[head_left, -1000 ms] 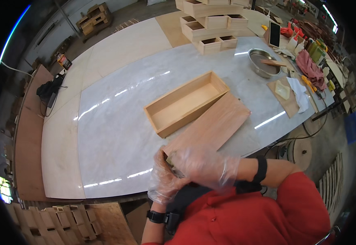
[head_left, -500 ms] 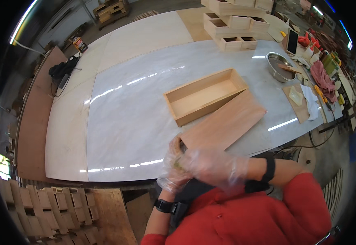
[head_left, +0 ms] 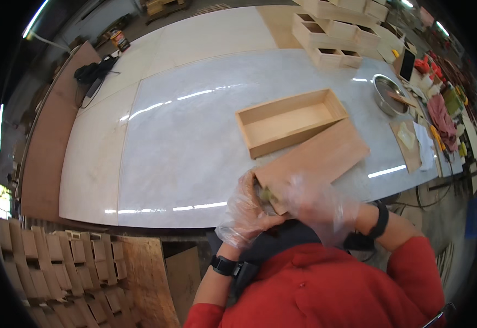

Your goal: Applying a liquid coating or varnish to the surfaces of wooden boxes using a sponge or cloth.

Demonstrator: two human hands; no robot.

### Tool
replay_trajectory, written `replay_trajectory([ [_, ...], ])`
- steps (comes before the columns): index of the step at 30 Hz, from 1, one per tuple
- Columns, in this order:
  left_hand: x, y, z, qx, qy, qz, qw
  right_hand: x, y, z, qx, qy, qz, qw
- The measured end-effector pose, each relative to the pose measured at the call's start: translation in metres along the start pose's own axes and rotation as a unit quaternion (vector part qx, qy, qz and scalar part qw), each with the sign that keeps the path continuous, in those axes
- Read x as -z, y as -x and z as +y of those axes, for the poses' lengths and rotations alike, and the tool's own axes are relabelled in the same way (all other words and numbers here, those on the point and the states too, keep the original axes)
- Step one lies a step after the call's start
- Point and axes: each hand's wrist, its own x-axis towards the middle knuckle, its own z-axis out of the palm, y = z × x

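A flat reddish-brown wooden panel slants from the table toward my body, its far part against an open wooden box. My left hand, in a clear plastic glove, is curled round the panel's near left corner. Over the near end is my right hand, gloved likewise and smeared by motion, so its fingers do not show clearly. Between the hands a small yellow-green thing shows in part; its kind and which hand has it are unclear.
Stacked pale wooden boxes stand at the far right. Beside them are a metal bowl, a white cloth and a pink cloth. A black bag with a cord lies far left. Below the left front edge are rows of wooden pieces.
Both hands have drawn slightly apart at the panel's near end, where the yellow-green thing now shows more. My view has shifted, so the table's contents appear farther right.
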Motion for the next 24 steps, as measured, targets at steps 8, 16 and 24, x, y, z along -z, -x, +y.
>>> replay_trajectory([
  [8, 0.006, 0.001, 0.003, 0.033, 0.032, 0.006, 0.999, 0.0, 0.013, -0.012, -0.014, 0.095, 0.04, 0.995],
  [16, -0.003, -0.005, 0.013, 0.0, -0.006, 0.005, 1.0, 0.001, 0.11, 0.075, -0.252, 0.42, 0.019, 0.872],
  [24, -0.002, -0.001, -0.002, 0.012, 0.048, -0.002, 0.999, 0.007, 0.062, 0.003, -0.065, 0.22, 0.06, 0.971],
])
